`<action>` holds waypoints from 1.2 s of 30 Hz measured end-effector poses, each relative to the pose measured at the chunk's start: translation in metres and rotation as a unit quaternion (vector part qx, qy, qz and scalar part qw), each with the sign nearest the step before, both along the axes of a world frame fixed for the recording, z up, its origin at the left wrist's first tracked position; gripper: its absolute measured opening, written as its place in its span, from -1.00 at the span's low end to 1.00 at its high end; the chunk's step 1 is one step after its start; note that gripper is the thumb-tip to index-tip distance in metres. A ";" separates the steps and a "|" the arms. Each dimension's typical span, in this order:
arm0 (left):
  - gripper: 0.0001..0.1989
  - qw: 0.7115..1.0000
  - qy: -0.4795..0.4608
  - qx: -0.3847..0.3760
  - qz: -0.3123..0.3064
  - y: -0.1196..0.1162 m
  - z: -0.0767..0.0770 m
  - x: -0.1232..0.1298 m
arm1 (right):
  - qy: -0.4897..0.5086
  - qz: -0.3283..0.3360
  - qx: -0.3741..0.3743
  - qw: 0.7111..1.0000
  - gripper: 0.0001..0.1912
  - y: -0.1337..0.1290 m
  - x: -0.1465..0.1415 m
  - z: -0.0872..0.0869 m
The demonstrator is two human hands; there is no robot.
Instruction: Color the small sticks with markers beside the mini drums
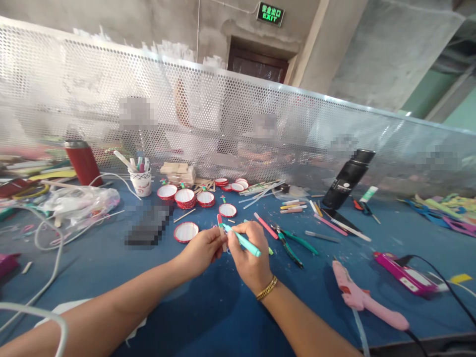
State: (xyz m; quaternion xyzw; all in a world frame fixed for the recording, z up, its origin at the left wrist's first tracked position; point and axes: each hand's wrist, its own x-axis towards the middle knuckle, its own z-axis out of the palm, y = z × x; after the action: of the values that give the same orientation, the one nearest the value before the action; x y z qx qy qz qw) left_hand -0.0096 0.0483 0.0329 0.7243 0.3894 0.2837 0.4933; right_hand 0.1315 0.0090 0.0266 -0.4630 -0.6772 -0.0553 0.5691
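Observation:
My left hand [204,249] pinches a small wooden craft stick [219,222] whose upper end is coloured red. Held like a pen in my right hand [250,252] is a turquoise marker [245,242], its tip meeting the stick. A gold bracelet circles my right wrist. Just beyond my hands lie round white lids with red rims, among them one lid [186,232] left of the stick and another lid [227,210] behind it. To the right of my right hand rest a pinkish-red marker [265,225] and green-handled pliers [293,243].
A pink glue gun [366,297] and a magenta device [407,274] lie at right. A black bottle [347,181] leans near the perforated metal divider [238,124]. At left are a phone [149,225], a paper cup of markers [140,181], a red bottle [84,163] and white cable [59,248].

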 end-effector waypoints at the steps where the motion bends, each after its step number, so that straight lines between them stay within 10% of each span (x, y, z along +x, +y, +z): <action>1: -0.65 1.000 -0.001 -0.001 -0.003 0.000 0.000 0.000 | 0.001 0.004 -0.002 1.000 -0.95 0.000 0.000 0.000; 36: -0.61 0.998 -0.025 -0.059 0.011 -0.002 0.008 0.000 | 0.054 0.021 -0.047 0.997 -0.91 0.005 0.004 -0.006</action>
State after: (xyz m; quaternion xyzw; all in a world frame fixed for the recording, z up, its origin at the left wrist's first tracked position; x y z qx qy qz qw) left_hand -0.0095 0.0460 0.0410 0.6821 0.4012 0.2835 0.5417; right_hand 0.1359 0.0138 0.0205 -0.4770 -0.6568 0.0136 0.5839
